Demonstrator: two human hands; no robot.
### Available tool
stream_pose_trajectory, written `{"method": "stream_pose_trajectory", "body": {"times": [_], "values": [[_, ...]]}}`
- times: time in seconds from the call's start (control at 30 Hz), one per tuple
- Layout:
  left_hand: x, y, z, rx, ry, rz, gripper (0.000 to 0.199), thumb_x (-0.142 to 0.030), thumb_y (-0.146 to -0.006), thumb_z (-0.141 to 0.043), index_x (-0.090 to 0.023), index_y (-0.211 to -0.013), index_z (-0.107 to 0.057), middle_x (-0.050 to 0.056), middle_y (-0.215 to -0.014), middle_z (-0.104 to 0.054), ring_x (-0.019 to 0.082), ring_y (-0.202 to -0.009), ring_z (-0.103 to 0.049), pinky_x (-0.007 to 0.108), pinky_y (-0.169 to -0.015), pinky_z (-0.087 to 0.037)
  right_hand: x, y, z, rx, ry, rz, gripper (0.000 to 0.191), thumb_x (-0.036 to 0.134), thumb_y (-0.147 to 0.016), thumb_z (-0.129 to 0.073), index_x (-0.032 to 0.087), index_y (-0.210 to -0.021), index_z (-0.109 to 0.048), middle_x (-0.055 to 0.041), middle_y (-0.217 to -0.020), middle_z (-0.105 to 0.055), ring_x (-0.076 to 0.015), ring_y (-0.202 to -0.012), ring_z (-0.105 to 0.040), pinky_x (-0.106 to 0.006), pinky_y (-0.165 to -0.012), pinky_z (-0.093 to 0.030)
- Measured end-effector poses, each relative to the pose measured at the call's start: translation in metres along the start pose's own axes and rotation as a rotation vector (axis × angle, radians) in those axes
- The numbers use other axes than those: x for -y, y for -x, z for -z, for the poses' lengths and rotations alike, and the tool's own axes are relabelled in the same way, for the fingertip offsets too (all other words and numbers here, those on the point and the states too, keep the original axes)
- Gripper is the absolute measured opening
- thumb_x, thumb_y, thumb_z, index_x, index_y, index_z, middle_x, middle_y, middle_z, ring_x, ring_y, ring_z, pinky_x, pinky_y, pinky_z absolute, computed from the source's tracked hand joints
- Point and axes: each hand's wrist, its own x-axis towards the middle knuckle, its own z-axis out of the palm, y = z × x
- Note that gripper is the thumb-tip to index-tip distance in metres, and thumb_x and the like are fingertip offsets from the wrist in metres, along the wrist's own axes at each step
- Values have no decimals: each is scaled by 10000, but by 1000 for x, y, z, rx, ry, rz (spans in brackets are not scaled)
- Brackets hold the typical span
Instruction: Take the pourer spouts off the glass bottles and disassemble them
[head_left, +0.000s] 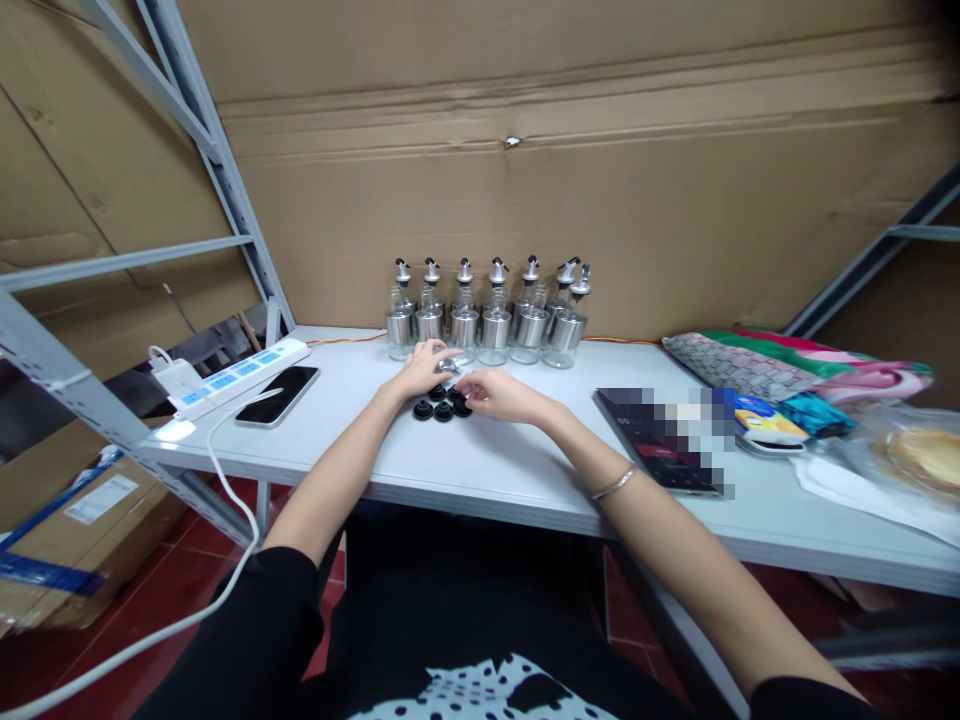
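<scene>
My left hand (427, 368) reaches in from the left, its fingers bent around a small silvery piece (448, 366) whose shape is mostly hidden. Close beside it, my right hand (501, 394) has thumb and fingertips pinched together. Whatever is in that pinch is too small and covered to name. Below both hands lies a cluster of several round black stoppers (443, 411), some partly behind the right fingertips. Beyond the hands stand rows of glass bottles with steel sleeves (496, 328). Silver pourers with black flaps (499, 268) top the back bottles; the front necks look bare.
On the white table (337, 430), a phone (279, 396) and a power strip (240, 378) with a white cable lie left. A dark tablet-like device (652, 440), a colourful cloth bundle (795, 365) and a plastic-wrapped item (926, 455) lie right. Cardboard (510, 200) closes off the back.
</scene>
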Motion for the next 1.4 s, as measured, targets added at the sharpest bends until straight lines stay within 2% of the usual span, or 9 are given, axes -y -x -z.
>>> {"method": "stream_pose_trajectory", "body": {"times": [0.13, 0.27, 0.37, 0.53, 0.67, 0.83, 1.07, 1.23, 1.4], "values": [[1, -2, -4, 3, 15, 19, 398, -245, -828, -538, -325, -1217, -570, 51, -1298, -407, 275, -1260, -338, 483, -1059, -305, 0, 1, 2, 11, 21, 11, 279, 87, -755, -577, 115, -1019, -663, -75, -876, -705, -150, -763, -635, -242, -714, -464], [-2, -1, -7, -93, 27, 67, 377, -263, -833, -522, -287, -1208, -561, 67, -1287, -414, 272, -1244, -349, 476, -1038, -321, 3, 2, 5, -44, 65, 49, 251, 114, -791, -575, 95, -1029, -652, -129, -987, -692, -190, -875, -640, -292, -802, -471], [-6, 1, -7, -132, 18, 88, 391, -290, -844, -508, -271, -1234, -521, 77, -1297, -409, 270, -1255, -336, 475, -1044, -303, 5, 3, 7, -64, 74, 59, 251, 100, -826, -525, 89, -1045, -646, -135, -1006, -689, -191, -877, -640, -299, -819, -470], [-7, 3, -4, -54, 0, 97, 380, -322, -825, -539, -256, -1199, -534, 80, -1298, -417, 276, -1278, -316, 482, -1055, -278, 4, 3, 4, -10, 126, 14, 294, 70, -826, -503, 65, -1085, -644, -165, -1035, -690, -211, -905, -644, -308, -834, -468], [-4, 3, 0, -2, -11, 129, 504, -402, -790, -589, -254, -1260, -482, 99, -1348, -366, 300, -1313, -275, 495, -1073, -246, 3, 1, 1, 29, 113, 11, 329, 45, -832, -459, 76, -1095, -654, -157, -1047, -695, -217, -937, -640, -318, -859, -458], [-5, 6, 7, 19, -11, 105, 610, -434, -751, -626, -267, -1306, -436, 96, -1346, -360, 305, -1313, -276, 493, -1069, -263, 1, 0, 0, 15, 53, 31, 317, 72, -861, -422, 104, -1041, -681, -135, -1025, -706, -203, -891, -643, -302, -811, -466], [-2, 5, 10, -1, 12, 64, 492, -225, -745, -563, -271, -1233, -514, 67, -1247, -441, 271, -1241, -360, 469, -1061, -310, 1, -1, 3, -35, 90, 26, 319, 46, -844, -428, 85, -1028, -686, -164, -1039, -700, -227, -929, -643, -324, -834, -469], [1, 3, 6, 36, 19, -7, 441, -263, -791, -577, -322, -1227, -540, 48, -1307, -421, 278, -1273, -332, 499, -1074, -282, -1, -1, 2, -41, 140, 30, 336, 30, -831, -438, 90, -1064, -674, -165, -1092, -682, -233, -1001, -629, -333, -877, -460], [1, 0, 2, 61, 36, -48, 454, -267, -839, -548, -350, -1283, -499, 41, -1413, -359, 281, -1326, -285, 518, -1083, -260, -1, 0, 2, -42, 154, 46, 321, 40, -831, -451, 94, -1061, -667, -159, -1059, -687, -221, -973, -633, -326, -857, -467]]}}
